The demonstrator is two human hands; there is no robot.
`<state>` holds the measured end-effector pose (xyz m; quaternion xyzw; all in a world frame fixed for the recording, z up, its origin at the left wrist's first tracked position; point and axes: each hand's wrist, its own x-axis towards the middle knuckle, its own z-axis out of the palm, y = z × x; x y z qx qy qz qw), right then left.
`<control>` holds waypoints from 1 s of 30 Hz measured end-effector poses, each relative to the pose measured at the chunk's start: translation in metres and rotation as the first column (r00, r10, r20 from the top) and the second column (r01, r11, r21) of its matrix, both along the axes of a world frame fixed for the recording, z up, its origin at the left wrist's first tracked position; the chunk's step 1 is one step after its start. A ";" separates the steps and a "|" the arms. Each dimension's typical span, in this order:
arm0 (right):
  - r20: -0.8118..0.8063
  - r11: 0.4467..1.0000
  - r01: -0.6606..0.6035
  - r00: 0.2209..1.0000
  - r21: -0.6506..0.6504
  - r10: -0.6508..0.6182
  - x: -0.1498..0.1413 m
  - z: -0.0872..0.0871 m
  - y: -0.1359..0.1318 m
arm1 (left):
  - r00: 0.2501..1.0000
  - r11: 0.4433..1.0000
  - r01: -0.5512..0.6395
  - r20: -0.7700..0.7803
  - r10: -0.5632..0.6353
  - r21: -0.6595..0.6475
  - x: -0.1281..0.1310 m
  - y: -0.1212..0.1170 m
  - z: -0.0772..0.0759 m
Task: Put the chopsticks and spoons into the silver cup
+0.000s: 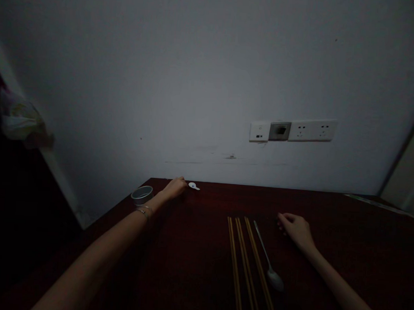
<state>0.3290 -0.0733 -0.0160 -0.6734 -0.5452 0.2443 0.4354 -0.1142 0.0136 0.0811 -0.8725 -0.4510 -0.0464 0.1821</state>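
My left hand (174,188) reaches to the far edge of the dark red table (345,236), its fingers curled beside a small white spoon (193,186) that lies by the wall. I cannot tell whether the fingers touch the spoon. My right hand (296,229) rests on the table with its fingers curled under, holding nothing I can make out. Just left of it lie a metal spoon (269,262) and several long wooden chopsticks (246,268), side by side.
A small clear cup (142,194) stands at the table's left edge near my left wrist, which wears a thin bracelet. A row of wall sockets (293,131) sits above the table. A pale bag (21,122) hangs at the far left. The room is dim.
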 end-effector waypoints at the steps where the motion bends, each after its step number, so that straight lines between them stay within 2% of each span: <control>1: 0.003 1.000 -0.002 1.000 -0.002 0.002 0.000 0.000 0.000 | 0.999 1.000 -0.009 0.038 0.009 0.001 0.003 -0.003 0.006; 6: 0.019 1.000 -0.024 1.000 0.017 0.024 0.000 -0.002 0.000 | 0.961 0.996 -0.092 0.262 0.093 -0.013 0.021 -0.017 0.036; 8: 0.020 0.999 -0.033 0.999 0.032 0.032 0.000 -0.003 0.001 | 0.934 0.993 -0.100 0.338 0.115 -0.062 0.032 -0.021 0.047; 10: 0.008 0.998 -0.040 0.999 0.044 0.039 0.000 -0.003 0.000 | 0.898 0.987 -0.060 0.424 0.120 -0.151 0.045 -0.024 0.056; 13: -0.012 0.998 -0.037 0.999 0.044 0.038 0.000 -0.003 0.000 | 0.801 0.957 0.057 0.585 0.125 -0.283 0.067 -0.034 0.067; 17: -0.012 0.997 -0.046 0.999 0.054 0.047 -0.001 -0.001 -0.001 | 0.667 0.926 0.199 0.737 0.111 -0.319 0.099 -0.060 0.081; 20: -0.016 0.996 -0.047 0.999 0.077 0.048 -0.002 -0.001 -0.002 | 0.607 0.906 0.262 0.787 0.114 -0.333 0.120 -0.084 0.088; 24: -0.039 0.995 -0.048 0.998 0.092 0.051 -0.004 -0.001 -0.002 | 0.549 0.875 0.336 0.827 0.120 -0.350 0.138 -0.104 0.086; 27: -0.034 0.994 -0.045 0.998 0.098 0.049 -0.005 0.000 -0.003 | 0.503 0.853 0.372 0.852 0.145 -0.365 0.146 -0.108 0.074; 30: -0.016 0.994 -0.049 0.999 0.102 0.051 -0.005 0.002 -0.005 | 0.509 0.829 0.390 0.844 0.170 -0.401 0.151 -0.107 0.062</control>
